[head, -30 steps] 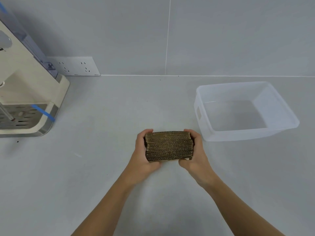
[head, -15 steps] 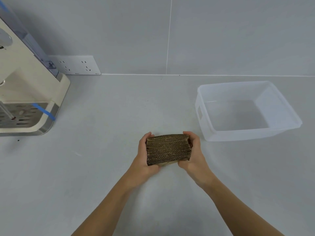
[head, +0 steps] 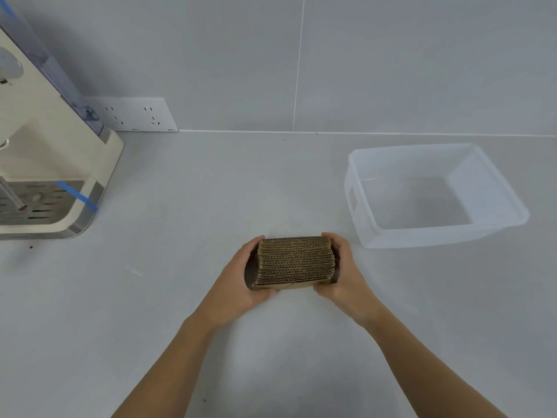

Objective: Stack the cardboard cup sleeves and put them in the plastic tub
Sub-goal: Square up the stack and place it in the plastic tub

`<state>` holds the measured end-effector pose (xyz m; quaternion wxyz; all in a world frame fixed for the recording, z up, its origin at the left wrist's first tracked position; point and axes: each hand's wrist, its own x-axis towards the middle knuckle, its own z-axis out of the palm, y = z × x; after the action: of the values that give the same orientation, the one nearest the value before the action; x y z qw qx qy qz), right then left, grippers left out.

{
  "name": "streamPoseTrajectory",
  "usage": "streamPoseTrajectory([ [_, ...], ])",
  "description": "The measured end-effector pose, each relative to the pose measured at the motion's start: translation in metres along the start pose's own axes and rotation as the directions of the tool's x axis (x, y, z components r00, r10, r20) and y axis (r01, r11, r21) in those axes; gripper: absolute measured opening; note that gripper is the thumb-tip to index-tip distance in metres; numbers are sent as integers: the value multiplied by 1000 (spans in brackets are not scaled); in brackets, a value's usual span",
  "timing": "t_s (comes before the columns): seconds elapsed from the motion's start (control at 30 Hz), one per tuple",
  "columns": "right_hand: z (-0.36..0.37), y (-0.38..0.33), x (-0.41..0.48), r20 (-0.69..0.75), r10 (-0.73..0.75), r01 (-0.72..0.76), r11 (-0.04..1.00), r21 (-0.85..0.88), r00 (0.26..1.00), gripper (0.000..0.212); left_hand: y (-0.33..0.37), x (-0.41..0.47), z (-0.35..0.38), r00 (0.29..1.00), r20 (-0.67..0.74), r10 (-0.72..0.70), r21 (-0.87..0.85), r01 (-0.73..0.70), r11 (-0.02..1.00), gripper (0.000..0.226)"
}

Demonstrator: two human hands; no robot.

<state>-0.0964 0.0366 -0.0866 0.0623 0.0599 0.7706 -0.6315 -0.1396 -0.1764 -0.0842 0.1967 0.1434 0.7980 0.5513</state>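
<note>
- Stack of cardboard cup sleeves (head: 296, 262): clamped between left hand (head: 238, 282) and right hand (head: 343, 274), long axis left-right.
- Plastic tub (head: 366, 236): empty, at 2 o'clock, nearer right hand.

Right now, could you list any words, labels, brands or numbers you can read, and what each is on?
None can be read.
Machine: no legible brand or label.
Wall socket plate: only slots, no text.
Plastic tub and cardboard cup sleeves: no print visible.
</note>
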Motion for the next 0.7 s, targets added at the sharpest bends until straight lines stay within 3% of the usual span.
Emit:
streamPoseTrajectory([
  [0.23,-13,-3,0,85,60,-62,998,10,995,76,4,3,-9,998,61,34,42,-37,998,81],
  [0.4,-10,-4,-2,94,30,-23,997,-79,995,86,-2,2,-9,998,67,20,62,-24,998,94],
  [0.57,-11,-3,-3,111,64,-60,997,-37,992,95,0,2,-15,996,81,40,74,-46,996,88],
  [0.7,-11,-3,-3,94,34,-29,998,-60,995,85,-1,2,-15,997,56,57,73,-61,995,81],
])
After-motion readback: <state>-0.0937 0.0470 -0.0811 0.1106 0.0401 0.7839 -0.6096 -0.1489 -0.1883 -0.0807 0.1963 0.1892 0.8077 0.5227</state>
